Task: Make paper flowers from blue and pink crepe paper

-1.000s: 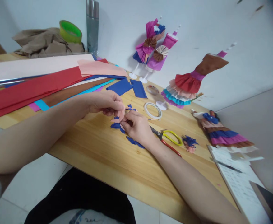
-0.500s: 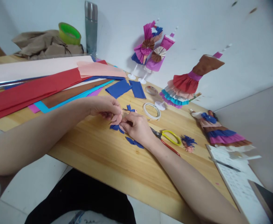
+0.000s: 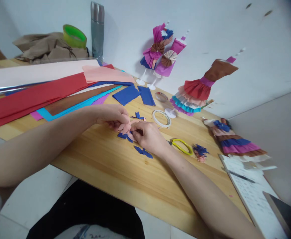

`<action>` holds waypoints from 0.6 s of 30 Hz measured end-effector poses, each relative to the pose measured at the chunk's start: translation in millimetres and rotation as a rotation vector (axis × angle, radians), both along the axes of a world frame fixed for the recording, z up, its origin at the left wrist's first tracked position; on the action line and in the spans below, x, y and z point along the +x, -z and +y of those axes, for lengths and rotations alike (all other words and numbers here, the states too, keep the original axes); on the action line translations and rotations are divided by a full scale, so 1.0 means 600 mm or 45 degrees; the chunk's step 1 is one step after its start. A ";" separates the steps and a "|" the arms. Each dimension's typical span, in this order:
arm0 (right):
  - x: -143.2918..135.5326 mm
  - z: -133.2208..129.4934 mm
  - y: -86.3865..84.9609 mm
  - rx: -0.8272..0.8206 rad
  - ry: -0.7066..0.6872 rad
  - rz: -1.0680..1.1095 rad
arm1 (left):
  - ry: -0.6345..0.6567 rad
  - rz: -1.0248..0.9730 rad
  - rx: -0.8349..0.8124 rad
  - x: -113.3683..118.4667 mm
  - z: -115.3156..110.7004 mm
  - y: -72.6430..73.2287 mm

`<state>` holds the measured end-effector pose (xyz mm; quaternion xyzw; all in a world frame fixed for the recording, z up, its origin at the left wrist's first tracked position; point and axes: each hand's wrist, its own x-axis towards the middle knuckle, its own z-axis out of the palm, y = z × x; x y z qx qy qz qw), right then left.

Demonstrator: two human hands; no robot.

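Pink crepe-paper petals (image 3: 124, 128) are spread between my two hands, just above the table. My left hand (image 3: 113, 116) has its fingers closed on their left side. With thumb and forefinger, my right hand (image 3: 146, 135) pinches at their right side. Blue paper petals (image 3: 123, 135) lie right below the pink ones. Closer to me rests another blue petal piece (image 3: 143, 151), and a blue cut-out (image 3: 138, 116) lies just beyond the hands. Scissors with a yellow handle (image 3: 182, 147) lie right of my right hand, partly hidden by my wrist.
Folded paper sheets (image 3: 36, 93) cover the left side. A white tape roll (image 3: 161, 118) and blue paper pieces (image 3: 126, 95) lie beyond the hands. A paper-dressed stand (image 3: 202, 84) rises behind. A blue and pink fringed bundle (image 3: 200, 152) and a notebook (image 3: 242, 186) are at right.
The pink petals are fanned out wider between my fingers. My right hand has moved slightly right and down, and its forearm now covers the red scissor handle.
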<state>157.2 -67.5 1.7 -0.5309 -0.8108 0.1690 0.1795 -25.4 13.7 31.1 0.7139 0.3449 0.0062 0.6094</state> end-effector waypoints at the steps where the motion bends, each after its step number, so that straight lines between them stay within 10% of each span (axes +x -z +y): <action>1: 0.001 0.000 -0.001 0.005 0.040 0.001 | 0.003 -0.014 0.000 -0.001 -0.001 -0.002; 6: 0.010 0.002 -0.013 0.448 0.264 0.179 | -0.004 -0.084 0.042 -0.013 0.000 -0.018; 9: 0.013 0.002 -0.023 0.612 0.100 0.316 | 0.068 -0.157 0.064 -0.021 0.001 -0.024; 18: 0.005 0.004 -0.005 -0.427 0.002 1.223 | 0.119 -0.196 0.124 -0.015 -0.009 -0.030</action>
